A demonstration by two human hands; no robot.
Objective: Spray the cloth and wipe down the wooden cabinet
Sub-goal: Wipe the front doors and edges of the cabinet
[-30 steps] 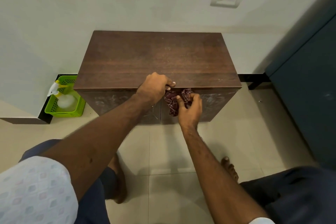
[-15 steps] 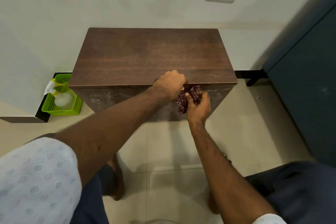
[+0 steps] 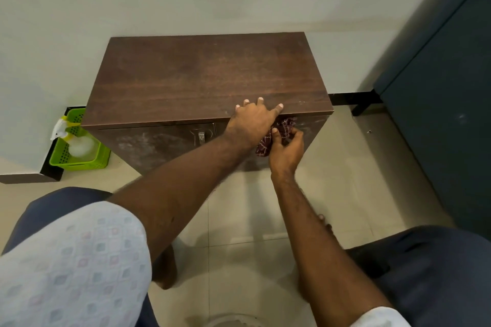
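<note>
**Left hand.** The left hand [image 3: 252, 122] is resting on the front edge of the wooden cabinet [image 3: 207, 74], toward the right end of its top panel. Its fingers [image 3: 260, 100] are lying extended and slightly spread, with the fingertips flat on the panel. They are holding nothing. The palm is overhanging the edge and is covering the upper left part of the cloth [image 3: 286, 125]. Whether the palm is touching the cloth cannot be told.

**Right hand.** The right hand [image 3: 287, 150] is gripping the cloth. Its fingers are curling round the bunched fabric from the right, and the thumb [image 3: 275, 131] is pressing in from the left.

**Cloth.** The cloth is maroon with a pale pattern. It is lying bunched against the upper part of the cabinet's front face, just below the overhanging top edge, on the right-hand door. It is sitting between the two hands, directly under the left palm and above the right wrist.

**Surroundings.** The front face is showing whitish smears. A metal latch [image 3: 201, 137] is sitting on the left door near the centre seam, just left of the left wrist. The spray bottle [image 3: 78, 144] is sitting in a green basket [image 3: 79, 164] on the floor, just beside the cabinet's left side and well apart from both hands.
</note>
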